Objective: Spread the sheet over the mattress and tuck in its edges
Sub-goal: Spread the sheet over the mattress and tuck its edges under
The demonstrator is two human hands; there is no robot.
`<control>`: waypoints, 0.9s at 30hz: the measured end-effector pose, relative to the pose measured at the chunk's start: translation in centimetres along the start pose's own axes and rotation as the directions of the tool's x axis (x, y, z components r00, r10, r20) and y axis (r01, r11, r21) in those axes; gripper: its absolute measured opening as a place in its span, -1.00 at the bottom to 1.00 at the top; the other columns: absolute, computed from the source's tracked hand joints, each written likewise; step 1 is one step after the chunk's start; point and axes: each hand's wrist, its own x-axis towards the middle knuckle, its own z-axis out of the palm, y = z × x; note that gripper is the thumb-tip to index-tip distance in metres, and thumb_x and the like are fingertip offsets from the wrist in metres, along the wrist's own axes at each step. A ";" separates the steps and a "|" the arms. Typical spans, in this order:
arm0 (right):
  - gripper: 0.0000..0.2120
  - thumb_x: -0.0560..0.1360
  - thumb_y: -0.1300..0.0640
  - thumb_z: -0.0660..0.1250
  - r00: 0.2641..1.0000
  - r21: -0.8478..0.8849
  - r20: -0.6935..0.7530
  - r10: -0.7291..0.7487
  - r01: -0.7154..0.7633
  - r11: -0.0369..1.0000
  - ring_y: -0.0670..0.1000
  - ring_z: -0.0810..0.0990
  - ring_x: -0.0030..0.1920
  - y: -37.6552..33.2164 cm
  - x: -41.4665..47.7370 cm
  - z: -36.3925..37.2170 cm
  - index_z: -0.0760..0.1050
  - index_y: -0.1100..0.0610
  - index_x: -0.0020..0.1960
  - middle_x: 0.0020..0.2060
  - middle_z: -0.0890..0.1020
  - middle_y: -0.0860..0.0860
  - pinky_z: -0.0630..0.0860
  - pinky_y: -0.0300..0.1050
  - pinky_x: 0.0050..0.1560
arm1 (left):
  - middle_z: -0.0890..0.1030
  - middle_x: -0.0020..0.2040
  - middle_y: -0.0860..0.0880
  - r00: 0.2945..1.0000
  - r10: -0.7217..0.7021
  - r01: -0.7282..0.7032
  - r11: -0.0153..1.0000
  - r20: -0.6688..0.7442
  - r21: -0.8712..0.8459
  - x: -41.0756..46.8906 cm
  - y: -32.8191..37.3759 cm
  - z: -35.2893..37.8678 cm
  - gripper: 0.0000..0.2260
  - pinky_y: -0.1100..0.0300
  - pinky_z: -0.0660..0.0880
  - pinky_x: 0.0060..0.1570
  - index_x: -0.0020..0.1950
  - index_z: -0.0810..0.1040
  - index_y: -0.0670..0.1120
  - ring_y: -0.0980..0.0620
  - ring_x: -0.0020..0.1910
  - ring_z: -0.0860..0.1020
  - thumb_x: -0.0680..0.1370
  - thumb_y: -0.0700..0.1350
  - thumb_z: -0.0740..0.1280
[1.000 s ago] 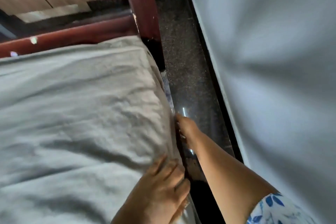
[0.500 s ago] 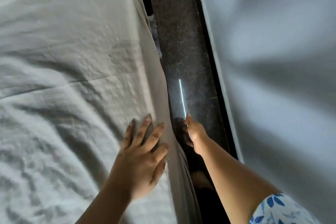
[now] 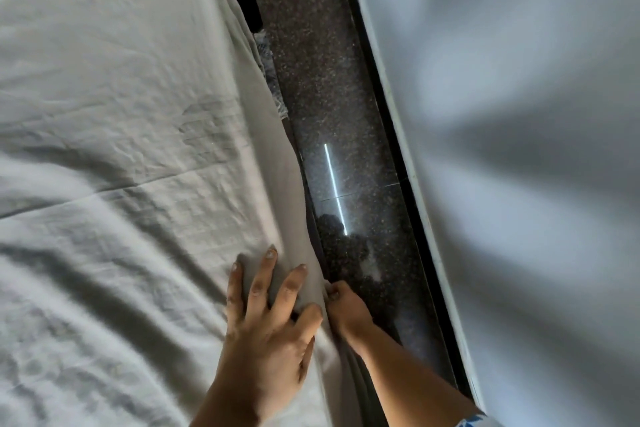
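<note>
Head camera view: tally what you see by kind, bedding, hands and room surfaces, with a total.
Bedding: 1, the sheet
Hands: 2, left hand pressing flat on it, right hand gripping its side edge
Room surfaces: 2, dark floor, pale wall
Total: 5

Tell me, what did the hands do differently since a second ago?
The left hand uncurled and now presses flat on the sheet near its edge. The right hand moved in against the sheet's hanging side, with its fingers curled on it. The sheet stays spread out.
</note>
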 end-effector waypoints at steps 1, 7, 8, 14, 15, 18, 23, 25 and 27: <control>-0.78 0.51 -0.07 0.24 1.000 -0.007 -0.016 -0.003 0.003 1.000 0.06 0.56 0.03 -0.1 0.0 0.2 0.39 0.03 0.08 0.00 0.60 -0.01 0.49 -0.02 0.10 | 0.59 0.19 -0.14 1.000 0.007 -0.007 1.000 -0.001 -0.002 0.0 -0.1 -0.1 -0.94 -0.42 0.20 0.25 -0.22 0.55 -0.02 -0.33 0.33 0.37 0.37 -0.09 0.29; -0.75 0.49 -0.09 0.28 0.999 0.082 -0.029 -0.039 0.041 0.996 0.02 0.56 -0.02 -0.7 -0.4 0.7 0.38 0.04 0.05 -0.01 0.59 -0.01 0.52 0.00 0.08 | 0.58 0.21 -0.12 1.000 0.009 -0.009 1.000 0.026 0.016 -0.1 -0.5 -0.3 -0.81 -0.38 0.23 0.26 -0.11 0.63 -0.06 -0.28 0.34 0.34 0.45 -0.04 0.24; -0.75 0.48 -0.08 0.29 0.998 0.110 -0.037 -0.048 0.052 0.993 0.03 0.57 -0.02 -0.6 -0.4 0.6 0.38 0.05 0.04 -0.02 0.59 0.00 0.52 0.02 0.09 | 0.58 0.22 -0.11 1.000 0.001 -0.002 1.000 0.030 0.030 -0.1 -0.4 -0.3 -0.79 -0.38 0.22 0.27 -0.10 0.63 -0.06 -0.28 0.35 0.34 0.46 -0.03 0.23; -0.82 0.51 -0.01 0.26 0.985 0.171 -0.141 -0.101 0.124 0.977 0.09 0.58 -0.03 2.0 -0.8 1.0 0.43 0.10 -0.03 -0.08 0.61 0.07 0.51 0.05 0.08 | 0.57 0.20 -0.12 0.993 0.069 -0.079 0.992 0.097 0.097 -1.0 0.6 -0.7 -0.74 -0.34 0.13 0.32 -0.01 0.60 -0.06 -0.26 0.31 0.42 0.45 0.03 0.21; -0.84 0.51 0.01 0.26 0.983 0.188 -0.145 -0.114 0.141 0.972 0.12 0.58 -0.01 2.6 -1.1 1.2 0.44 0.11 -0.05 -0.08 0.62 0.10 0.50 0.07 0.09 | 0.59 0.14 -0.12 0.982 0.150 -0.159 0.985 0.117 0.073 -1.6 1.3 -0.8 -0.75 -0.31 0.14 0.34 -0.03 0.59 -0.06 -0.23 0.27 0.47 0.46 0.03 0.22; -0.89 0.53 0.03 0.25 0.976 0.239 -0.142 -0.162 0.193 0.952 0.12 0.58 0.00 5.4 -2.6 1.9 0.45 0.05 -0.11 -0.09 0.63 0.09 0.50 0.07 0.10 | 0.60 -0.10 -0.05 0.908 0.377 -0.387 0.922 0.185 0.024 -4.6 4.7 -0.6 -0.81 -0.22 0.24 0.33 -0.17 0.57 -0.05 -0.12 0.07 0.57 0.48 0.02 0.24; -0.89 0.54 0.05 0.26 0.957 0.310 -0.137 -0.256 0.287 0.906 0.09 0.59 0.02 9.6 -4.0 3.3 0.53 0.06 -0.02 -0.05 0.64 0.09 0.48 0.07 0.14 | 0.50 -0.33 -0.01 0.882 0.426 -0.444 0.894 0.204 0.053 -6.7 7.1 -0.1 -0.77 -0.05 0.34 0.24 -0.33 0.49 -0.04 -0.07 -0.27 0.53 0.47 0.03 0.23; -0.79 0.56 0.01 0.24 0.942 0.334 -0.125 -0.312 0.336 0.880 0.11 0.57 0.08 10.1 -4.1 4.1 0.54 0.11 0.06 0.02 0.64 0.10 0.45 0.11 0.18 | 0.48 -0.33 -0.03 0.858 0.476 -0.491 0.870 0.193 0.036 -6.6 7.0 0.0 -0.73 -0.01 0.40 0.13 -0.34 0.47 -0.06 -0.09 -0.29 0.49 0.47 0.08 0.25; -0.70 0.57 -0.06 0.21 0.937 0.360 -0.119 -0.329 0.350 0.865 0.12 0.55 0.14 10.2 -4.1 4.7 0.52 0.12 0.15 0.08 0.62 0.12 0.42 0.14 0.21 | 0.47 -0.33 -0.05 0.813 0.537 -0.555 0.832 0.224 0.020 -6.3 7.2 0.4 -0.68 0.04 0.37 -0.06 -0.35 0.45 -0.08 -0.10 -0.32 0.45 0.47 0.12 0.25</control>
